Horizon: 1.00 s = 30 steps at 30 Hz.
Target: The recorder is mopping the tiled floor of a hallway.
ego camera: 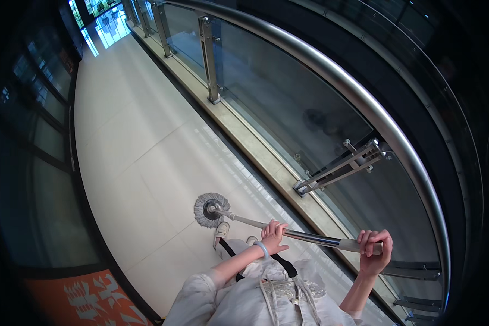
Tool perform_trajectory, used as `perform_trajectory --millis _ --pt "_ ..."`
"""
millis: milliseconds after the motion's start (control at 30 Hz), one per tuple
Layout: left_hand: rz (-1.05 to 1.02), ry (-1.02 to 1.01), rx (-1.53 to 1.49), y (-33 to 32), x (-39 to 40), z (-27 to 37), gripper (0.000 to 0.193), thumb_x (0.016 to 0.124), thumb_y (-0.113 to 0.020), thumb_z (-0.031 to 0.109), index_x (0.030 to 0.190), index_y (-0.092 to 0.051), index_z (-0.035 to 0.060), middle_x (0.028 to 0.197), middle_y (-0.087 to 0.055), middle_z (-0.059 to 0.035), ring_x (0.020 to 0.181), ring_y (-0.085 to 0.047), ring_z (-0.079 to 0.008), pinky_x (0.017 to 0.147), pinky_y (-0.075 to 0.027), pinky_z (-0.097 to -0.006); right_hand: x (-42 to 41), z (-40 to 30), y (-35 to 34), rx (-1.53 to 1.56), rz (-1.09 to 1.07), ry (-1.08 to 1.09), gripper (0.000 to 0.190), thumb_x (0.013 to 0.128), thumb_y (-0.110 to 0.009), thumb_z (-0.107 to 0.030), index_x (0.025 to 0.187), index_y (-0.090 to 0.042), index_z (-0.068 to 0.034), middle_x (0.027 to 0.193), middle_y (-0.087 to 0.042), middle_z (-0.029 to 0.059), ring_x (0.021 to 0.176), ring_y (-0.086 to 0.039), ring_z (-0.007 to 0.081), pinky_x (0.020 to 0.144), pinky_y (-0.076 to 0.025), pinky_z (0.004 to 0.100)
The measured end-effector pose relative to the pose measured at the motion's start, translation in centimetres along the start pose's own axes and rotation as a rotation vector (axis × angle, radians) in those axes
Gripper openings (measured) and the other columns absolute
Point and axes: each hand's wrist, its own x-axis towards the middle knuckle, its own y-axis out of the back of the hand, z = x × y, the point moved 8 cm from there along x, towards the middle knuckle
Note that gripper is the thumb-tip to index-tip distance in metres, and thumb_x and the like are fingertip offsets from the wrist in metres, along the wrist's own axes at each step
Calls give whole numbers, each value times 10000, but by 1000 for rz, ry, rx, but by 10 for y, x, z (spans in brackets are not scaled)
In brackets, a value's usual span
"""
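Note:
A round spin mop with a grey string head [204, 203] rests on the pale tiled floor [146, 163], just beyond my shoe [222, 229]. Its metal handle [309, 236] slants from the head towards the lower right. Around the middle of the handle my left hand [274, 237] is closed, with a pale bangle on the wrist. My right hand [375, 248] grips the light-coloured grip at the handle's upper end, near the glass railing.
On the right runs a glass railing [285, 81] with a metal handrail [366, 95], posts and a stone curb [252, 148]. Dark-framed glass panels [53, 195] line the left side, with an orange panel [53, 299] bearing writing at the lower left.

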Motion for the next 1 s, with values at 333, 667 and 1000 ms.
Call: perform_trajectory --millis 333,667,1000 --pt "22 -306 -56 -13 84 97 563 685 -685 56 1171 -440 198 1180 -432 -40 1211 -384 -270 985 -294 -429 -18 -71 3 -277 -46 400 304 912 -349 -148 706 -531 -18 371 -372 -11 300 -352 92 442 -396 262" --pt "303 -172 -62 27 42 82 532 672 -648 20 1144 -453 170 1136 -463 -52 1143 -437 -256 913 -312 -415 50 -50 -4 -51 -301 175 340 965 -287 -196 742 -492 -43 372 -334 -21 299 -268 90 459 -369 266" --pt "490 536 84 76 -201 -116 587 651 -679 82 1171 -431 192 1163 -430 -75 1163 -389 -291 930 -326 -454 -34 178 -158 263 -564 -554 292 901 -401 -247 795 -546 -17 446 -398 37 415 -426 168 640 -449 354"
